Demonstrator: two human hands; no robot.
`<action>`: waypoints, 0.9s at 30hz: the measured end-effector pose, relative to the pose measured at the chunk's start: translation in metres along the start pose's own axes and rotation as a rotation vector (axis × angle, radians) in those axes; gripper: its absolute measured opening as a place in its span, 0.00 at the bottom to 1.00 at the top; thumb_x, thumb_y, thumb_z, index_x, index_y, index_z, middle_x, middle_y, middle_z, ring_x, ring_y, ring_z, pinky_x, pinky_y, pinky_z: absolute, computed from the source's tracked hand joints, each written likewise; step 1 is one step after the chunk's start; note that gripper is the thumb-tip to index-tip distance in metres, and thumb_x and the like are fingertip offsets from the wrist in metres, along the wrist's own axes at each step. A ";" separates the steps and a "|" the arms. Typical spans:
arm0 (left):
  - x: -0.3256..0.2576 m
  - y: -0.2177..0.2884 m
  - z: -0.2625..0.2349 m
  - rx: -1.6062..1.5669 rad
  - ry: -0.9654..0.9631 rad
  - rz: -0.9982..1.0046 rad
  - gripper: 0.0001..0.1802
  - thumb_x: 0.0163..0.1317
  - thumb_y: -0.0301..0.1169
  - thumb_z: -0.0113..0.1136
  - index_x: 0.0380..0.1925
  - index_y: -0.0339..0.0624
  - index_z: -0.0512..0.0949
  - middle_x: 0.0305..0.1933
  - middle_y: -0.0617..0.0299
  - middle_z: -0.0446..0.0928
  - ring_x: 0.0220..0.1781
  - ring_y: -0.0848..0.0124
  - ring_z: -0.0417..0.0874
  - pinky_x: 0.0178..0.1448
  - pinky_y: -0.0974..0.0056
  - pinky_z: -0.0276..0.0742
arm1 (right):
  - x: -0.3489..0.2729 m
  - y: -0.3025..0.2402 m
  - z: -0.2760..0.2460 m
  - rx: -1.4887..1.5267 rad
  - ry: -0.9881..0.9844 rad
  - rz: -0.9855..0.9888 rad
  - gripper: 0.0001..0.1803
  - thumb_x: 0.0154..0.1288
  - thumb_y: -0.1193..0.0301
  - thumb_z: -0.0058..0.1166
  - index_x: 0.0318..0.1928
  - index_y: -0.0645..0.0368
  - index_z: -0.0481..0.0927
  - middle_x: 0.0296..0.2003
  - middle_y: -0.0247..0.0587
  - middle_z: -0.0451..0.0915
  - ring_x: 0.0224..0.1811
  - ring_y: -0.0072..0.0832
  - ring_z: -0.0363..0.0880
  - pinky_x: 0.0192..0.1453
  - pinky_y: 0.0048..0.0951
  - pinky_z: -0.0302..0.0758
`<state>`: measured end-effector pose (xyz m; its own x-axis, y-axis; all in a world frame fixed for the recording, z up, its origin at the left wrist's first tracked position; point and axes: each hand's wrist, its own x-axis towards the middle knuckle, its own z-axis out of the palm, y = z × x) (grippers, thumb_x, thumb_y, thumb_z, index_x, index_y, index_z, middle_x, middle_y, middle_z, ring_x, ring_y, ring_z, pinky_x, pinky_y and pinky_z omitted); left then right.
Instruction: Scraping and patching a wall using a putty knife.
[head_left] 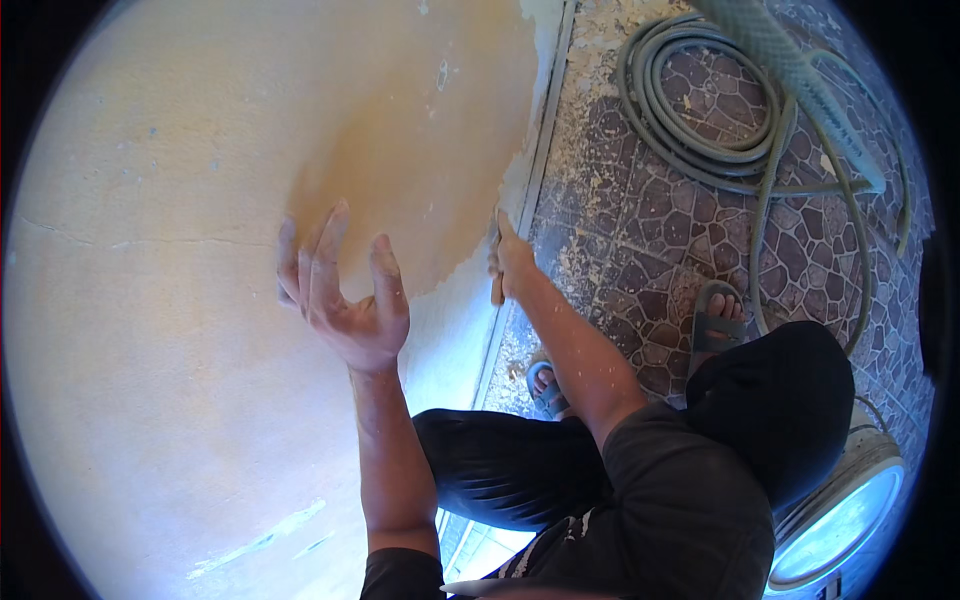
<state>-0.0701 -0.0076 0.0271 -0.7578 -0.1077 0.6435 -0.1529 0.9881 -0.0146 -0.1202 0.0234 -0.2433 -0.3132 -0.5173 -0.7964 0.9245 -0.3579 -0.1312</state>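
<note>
left hand [345, 300] is hovering spread, fingers open, just off the wall [180, 300]. right hand [508, 262] is gripping closed around a scraper handle [496, 290] low on the wall near the floor [640, 230]. handle is looking stiff, light; best held mid-handle.

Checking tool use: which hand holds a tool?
The right hand, gripping a wooden-handled tool by the wall's base; the left hand is open and empty, fingers spread.

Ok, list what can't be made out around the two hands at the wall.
- Tool in the right hand: only a short handle shows; fingers cover the rest.
- Left hand: fingertips blurred against the wall; contact unclear.
- Bucket: cut by the picture's rim.
- Hose: ends out of frame.
</note>
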 end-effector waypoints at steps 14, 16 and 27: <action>-0.005 -0.005 -0.002 0.056 -0.039 -0.001 0.22 0.59 0.32 0.68 0.55 0.43 0.83 0.56 0.60 0.84 0.76 0.52 0.65 0.74 0.52 0.51 | -0.026 0.038 0.008 -0.019 0.027 0.161 0.32 0.64 0.36 0.61 0.24 0.45 0.64 0.15 0.22 0.54 0.13 0.19 0.49 0.18 0.27 0.52; 0.004 -0.002 -0.001 0.020 -0.023 -0.007 0.23 0.59 0.32 0.68 0.56 0.42 0.83 0.56 0.60 0.84 0.76 0.51 0.65 0.74 0.52 0.51 | -0.009 0.017 0.008 -0.040 0.043 0.062 0.31 0.65 0.37 0.60 0.24 0.45 0.64 0.15 0.22 0.54 0.13 0.19 0.50 0.18 0.29 0.52; 0.002 0.003 0.004 0.032 -0.053 -0.023 0.26 0.58 0.34 0.69 0.58 0.42 0.82 0.56 0.60 0.84 0.76 0.51 0.65 0.73 0.51 0.50 | 0.011 0.003 -0.011 -0.017 -0.054 0.032 0.31 0.68 0.37 0.57 0.21 0.44 0.62 0.15 0.22 0.55 0.13 0.19 0.51 0.18 0.28 0.53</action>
<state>-0.0748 -0.0058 0.0253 -0.7861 -0.1370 0.6027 -0.1904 0.9814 -0.0253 -0.1184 0.0256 -0.2589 -0.2947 -0.5694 -0.7674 0.9375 -0.3279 -0.1168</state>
